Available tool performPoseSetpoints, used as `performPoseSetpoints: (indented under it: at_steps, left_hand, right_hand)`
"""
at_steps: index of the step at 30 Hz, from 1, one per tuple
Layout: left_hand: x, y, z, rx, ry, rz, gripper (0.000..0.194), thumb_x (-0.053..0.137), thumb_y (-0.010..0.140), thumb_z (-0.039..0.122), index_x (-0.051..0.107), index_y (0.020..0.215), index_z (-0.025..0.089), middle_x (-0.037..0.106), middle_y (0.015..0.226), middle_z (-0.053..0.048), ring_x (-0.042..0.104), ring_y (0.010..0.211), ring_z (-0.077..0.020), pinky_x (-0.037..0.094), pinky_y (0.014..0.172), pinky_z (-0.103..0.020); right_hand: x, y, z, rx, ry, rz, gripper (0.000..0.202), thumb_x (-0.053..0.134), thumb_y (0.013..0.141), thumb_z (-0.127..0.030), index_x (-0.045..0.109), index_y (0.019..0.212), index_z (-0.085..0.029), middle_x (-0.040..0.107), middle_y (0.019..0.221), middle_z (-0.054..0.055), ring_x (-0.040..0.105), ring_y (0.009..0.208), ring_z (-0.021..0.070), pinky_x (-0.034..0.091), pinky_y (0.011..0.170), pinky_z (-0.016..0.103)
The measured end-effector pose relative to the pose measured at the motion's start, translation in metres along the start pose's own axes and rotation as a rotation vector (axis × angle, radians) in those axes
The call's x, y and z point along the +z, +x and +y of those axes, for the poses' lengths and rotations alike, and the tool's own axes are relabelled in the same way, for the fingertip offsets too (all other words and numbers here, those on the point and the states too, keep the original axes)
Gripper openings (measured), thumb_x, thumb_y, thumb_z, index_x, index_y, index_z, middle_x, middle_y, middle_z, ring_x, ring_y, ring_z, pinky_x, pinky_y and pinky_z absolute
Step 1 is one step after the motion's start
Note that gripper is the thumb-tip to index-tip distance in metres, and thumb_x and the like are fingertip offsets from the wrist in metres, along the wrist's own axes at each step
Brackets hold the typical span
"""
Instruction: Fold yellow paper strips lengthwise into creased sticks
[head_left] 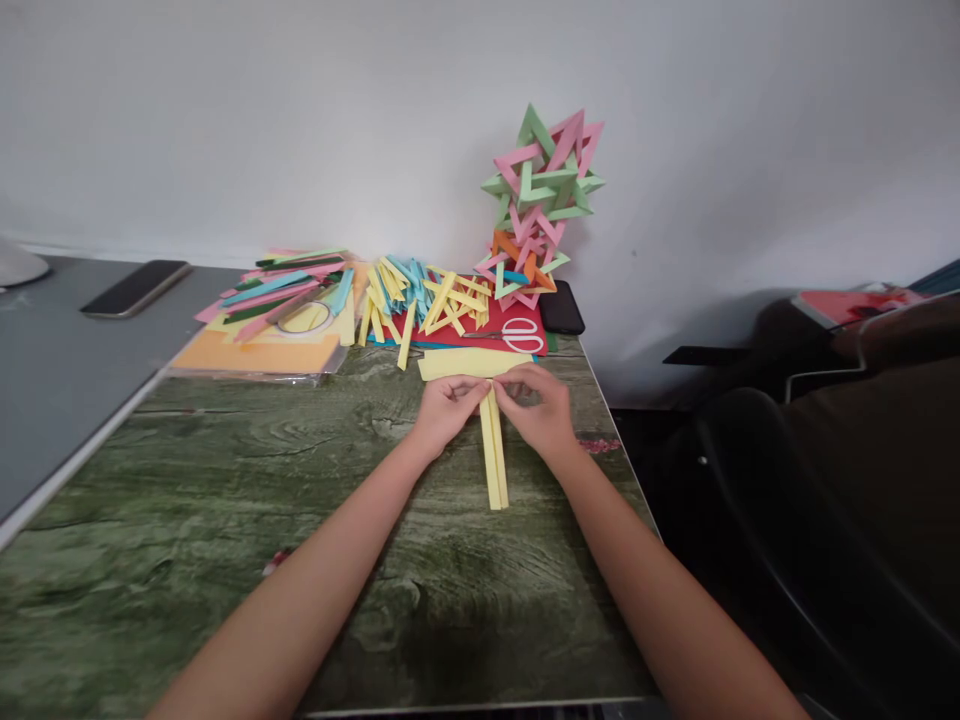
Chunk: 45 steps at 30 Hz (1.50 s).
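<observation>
A pale yellow paper strip (493, 455) with a lengthwise crease runs toward me over the green wood-patterned tabletop. My left hand (451, 403) pinches its far end between thumb and finger. From the other side, my right hand (537, 402) pinches the same end, so the fingertips of both hands nearly meet. Just beyond the hands lies a wider yellow paper piece (472, 362), flat on the table. Scissors (519, 335) with white handles rest on red paper (491, 325) behind it.
Folded yellow strips (450, 300) and blue ones (409, 285) lie along the back. Left of them are coloured strips on an orange paper packet (255, 350). A pink-green paper star model (544, 190) stands near a dark phone (562, 308). Another phone (136, 288) lies left; a black chair (795, 520) stands right.
</observation>
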<state>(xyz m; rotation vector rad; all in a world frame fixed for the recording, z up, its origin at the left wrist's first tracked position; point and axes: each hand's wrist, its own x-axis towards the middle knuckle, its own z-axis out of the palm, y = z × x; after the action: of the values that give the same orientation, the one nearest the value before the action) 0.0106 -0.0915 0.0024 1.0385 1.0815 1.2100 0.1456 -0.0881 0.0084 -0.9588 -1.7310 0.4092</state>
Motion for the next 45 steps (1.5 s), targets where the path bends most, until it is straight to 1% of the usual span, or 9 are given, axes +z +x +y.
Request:
performPoseSetpoints:
  at_steps: [8,16,19,22,26,28,32,34,45]
  left_hand:
    - [-0.001,0.0,0.0,0.033,0.051,0.015,0.023,0.065,0.063,0.032,0.066,0.074,0.012,0.068,0.072,-0.004,0.059,0.061,-0.0129,0.045,0.059,-0.023]
    - [-0.002,0.001,-0.001,0.06,0.102,-0.025,0.023,0.063,0.065,0.033,0.066,0.075,0.013,0.068,0.074,-0.004,0.059,0.063,-0.0129,0.044,0.06,-0.022]
    - [-0.002,0.001,-0.001,0.085,0.121,-0.037,0.022,0.063,0.065,0.034,0.066,0.073,0.013,0.067,0.073,-0.004,0.059,0.063,-0.0125,0.045,0.06,-0.022]
    - [-0.002,0.001,-0.002,0.107,0.131,-0.046,0.022,0.063,0.065,0.034,0.065,0.072,0.013,0.066,0.07,-0.004,0.058,0.061,-0.0118,0.045,0.06,-0.022]
    - [-0.002,0.001,-0.004,0.109,0.111,-0.044,0.022,0.064,0.064,0.033,0.064,0.072,0.013,0.066,0.068,-0.004,0.058,0.06,-0.012,0.046,0.06,-0.023]
    - [-0.002,0.001,-0.005,0.116,0.114,-0.038,0.021,0.064,0.064,0.033,0.064,0.071,0.013,0.066,0.069,-0.004,0.059,0.061,-0.0124,0.046,0.061,-0.024]
    - [-0.003,0.002,-0.005,0.112,0.134,-0.025,0.022,0.063,0.065,0.033,0.065,0.073,0.013,0.067,0.072,-0.004,0.06,0.063,-0.0131,0.046,0.061,-0.024]
    - [-0.003,0.001,-0.004,0.099,0.139,-0.013,0.022,0.063,0.065,0.033,0.066,0.074,0.013,0.068,0.073,-0.005,0.06,0.063,-0.0135,0.046,0.06,-0.024]
    - [-0.002,-0.001,0.003,0.025,0.059,-0.047,0.025,0.063,0.065,0.035,0.067,0.077,0.013,0.069,0.077,-0.005,0.06,0.066,-0.0147,0.046,0.062,-0.024]
  right_hand:
    - [-0.006,0.002,0.004,-0.104,-0.085,-0.139,0.014,0.053,0.074,-0.017,0.064,0.081,-0.022,0.059,0.076,0.003,0.055,0.073,0.0139,0.045,0.067,0.027]
    - [-0.007,0.003,0.005,-0.073,-0.063,-0.177,0.01,0.053,0.072,-0.015,0.062,0.071,-0.019,0.059,0.071,0.002,0.054,0.067,0.0129,0.044,0.063,0.026]
    - [-0.003,0.001,0.003,0.022,-0.012,-0.114,0.007,0.054,0.069,-0.016,0.06,0.066,-0.018,0.057,0.065,0.001,0.052,0.06,0.0118,0.043,0.058,0.025]
    - [0.003,-0.001,0.004,0.212,0.077,-0.041,0.004,0.055,0.068,-0.018,0.059,0.066,-0.017,0.057,0.061,0.0,0.051,0.053,0.0107,0.042,0.051,0.023]
    - [0.008,-0.003,0.006,0.36,0.155,-0.045,0.007,0.056,0.068,-0.022,0.059,0.069,-0.016,0.057,0.058,0.001,0.051,0.05,0.0107,0.042,0.048,0.023]
    - [0.007,-0.004,0.004,0.291,0.092,-0.037,0.006,0.056,0.069,-0.021,0.059,0.069,-0.016,0.057,0.06,0.001,0.05,0.051,0.0106,0.041,0.049,0.023]
    - [0.002,-0.004,0.002,0.006,-0.101,-0.084,0.007,0.052,0.072,-0.017,0.058,0.067,-0.018,0.055,0.065,0.001,0.051,0.061,0.0119,0.042,0.058,0.024]
    - [0.0,-0.003,0.003,-0.08,-0.165,-0.116,0.01,0.051,0.073,-0.015,0.058,0.068,-0.018,0.056,0.066,0.002,0.052,0.065,0.0128,0.043,0.062,0.025]
    - [-0.005,-0.001,0.008,-0.174,-0.236,-0.174,0.013,0.049,0.075,-0.015,0.061,0.073,-0.02,0.059,0.075,0.004,0.054,0.072,0.0149,0.044,0.066,0.027]
